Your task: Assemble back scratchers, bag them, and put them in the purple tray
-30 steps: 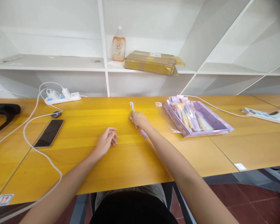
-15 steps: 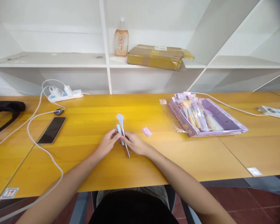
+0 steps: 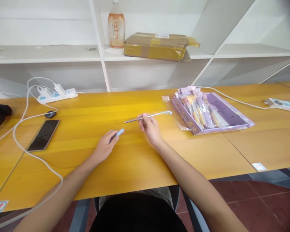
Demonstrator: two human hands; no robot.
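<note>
My right hand (image 3: 149,127) pinches a thin metal tool (image 3: 148,116) with a light blue curved head, holding it level above the yellow table (image 3: 135,161). The blue head points right, toward the purple tray (image 3: 234,112). My left hand (image 3: 103,148) rests on the table a little to the left and grips a small light blue piece (image 3: 119,132) between its fingertips. The two hands are apart.
The purple tray holds several packaged utensils, with a clear wrapper (image 3: 169,98) beside it. A phone (image 3: 43,135), white cable (image 3: 26,151) and power strip (image 3: 56,95) lie at left. A bottle (image 3: 116,25) and a brown parcel (image 3: 157,46) sit on the shelf. A second power strip (image 3: 282,104) lies far right.
The hands met over the tool, then separated: the left hand now holds the small blue piece, and the right hand has turned the tool level with its head pointing right.
</note>
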